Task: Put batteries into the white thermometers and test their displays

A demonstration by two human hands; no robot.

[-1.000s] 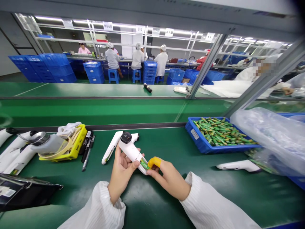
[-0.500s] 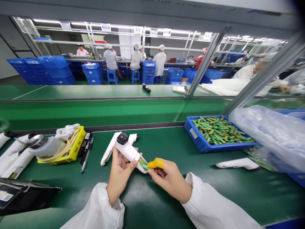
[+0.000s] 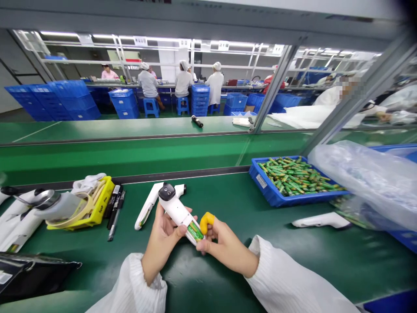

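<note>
My left hand (image 3: 164,237) is wrapped around a white infrared thermometer (image 3: 177,211), its black sensor head pointing up and away from me. The handle's compartment is uncovered, and green batteries (image 3: 194,231) lie inside it. My right hand (image 3: 224,245) is at the handle's lower end, thumb against the edge and the other fingers curled. A yellow finger cot (image 3: 207,221) covers its bent index finger, just beside the compartment. Another white thermometer (image 3: 148,206) lies behind my left hand, partly hidden.
A blue bin (image 3: 275,198) of green batteries stands at right, by a plastic bag (image 3: 368,182). One white thermometer (image 3: 321,220) lies before them. Leftward are markers (image 3: 114,208), a yellow basket (image 3: 100,208), more white devices (image 3: 19,230) and a black pouch (image 3: 32,276). Co-workers sit beyond the green belt.
My right fingers were pinching a green battery at the compartment; now the batteries lie within it and the yellow-covered finger has lifted off. The view has shifted slightly.
</note>
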